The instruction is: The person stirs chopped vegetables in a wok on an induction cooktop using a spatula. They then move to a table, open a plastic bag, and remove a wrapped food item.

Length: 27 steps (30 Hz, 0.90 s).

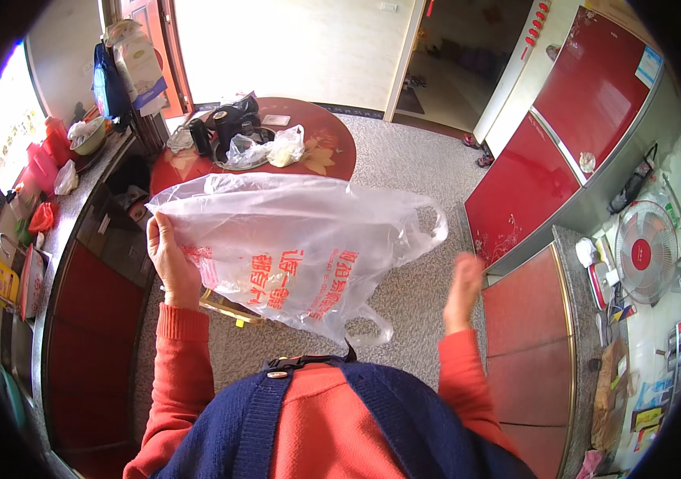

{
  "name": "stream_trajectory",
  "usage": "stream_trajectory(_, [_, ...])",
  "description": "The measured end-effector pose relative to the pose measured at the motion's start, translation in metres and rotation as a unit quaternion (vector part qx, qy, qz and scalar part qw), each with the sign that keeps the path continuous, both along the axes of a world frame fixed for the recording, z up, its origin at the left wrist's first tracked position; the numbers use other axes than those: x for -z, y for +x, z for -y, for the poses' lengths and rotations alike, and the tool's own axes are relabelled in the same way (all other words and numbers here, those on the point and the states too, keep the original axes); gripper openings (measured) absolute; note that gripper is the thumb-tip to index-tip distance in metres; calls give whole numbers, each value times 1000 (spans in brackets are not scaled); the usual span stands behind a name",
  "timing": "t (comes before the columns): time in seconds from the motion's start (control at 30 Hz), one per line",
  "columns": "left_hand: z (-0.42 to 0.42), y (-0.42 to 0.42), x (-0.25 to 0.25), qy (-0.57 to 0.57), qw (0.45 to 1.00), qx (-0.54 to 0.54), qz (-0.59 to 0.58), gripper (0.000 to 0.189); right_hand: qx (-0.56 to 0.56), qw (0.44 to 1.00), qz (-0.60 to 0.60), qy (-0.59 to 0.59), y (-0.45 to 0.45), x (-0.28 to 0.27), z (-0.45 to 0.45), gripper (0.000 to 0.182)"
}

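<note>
A translucent white plastic carrier bag [304,230] with red printing is stretched out sideways in front of my chest. My left hand [175,266] pinches its bottom corner between thumb and fingers. Toward the right, the bag's two loop handles hang free, an upper handle [440,224] and a lower handle [385,329]. My right hand [463,290] is raised just right of the handles, apart from the bag and holding nothing. It is slightly blurred and seen nearly edge-on, with the fingers extended.
Beyond the bag stands a round red table [331,132] with plastic bags and dark containers. A counter [91,173] with a sink runs along the left. On the right are a red refrigerator [556,143] and a counter [580,335] bearing an electric fan [646,254].
</note>
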<state>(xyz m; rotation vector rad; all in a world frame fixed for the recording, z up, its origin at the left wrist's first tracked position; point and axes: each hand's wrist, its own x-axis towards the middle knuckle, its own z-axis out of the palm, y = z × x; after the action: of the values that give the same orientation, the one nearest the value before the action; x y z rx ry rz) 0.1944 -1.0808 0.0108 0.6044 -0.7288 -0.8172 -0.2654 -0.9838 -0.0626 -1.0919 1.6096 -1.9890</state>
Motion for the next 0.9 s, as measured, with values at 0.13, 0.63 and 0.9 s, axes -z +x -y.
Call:
stream_trajectory(0.13, [0, -6, -10, 9, 999, 22, -21, 16, -258, 949, -150, 100, 44, 58, 21, 109])
stream_trajectory(0.63, [-18, 25, -32, -14, 998, 34, -60, 24, -488, 838, -147, 192, 72, -12, 77, 109])
stream_trajectory(0.9, [-11, 28, -38, -11, 990, 77, -117, 26, -486, 846, 53, 215, 73, 5, 67, 121])
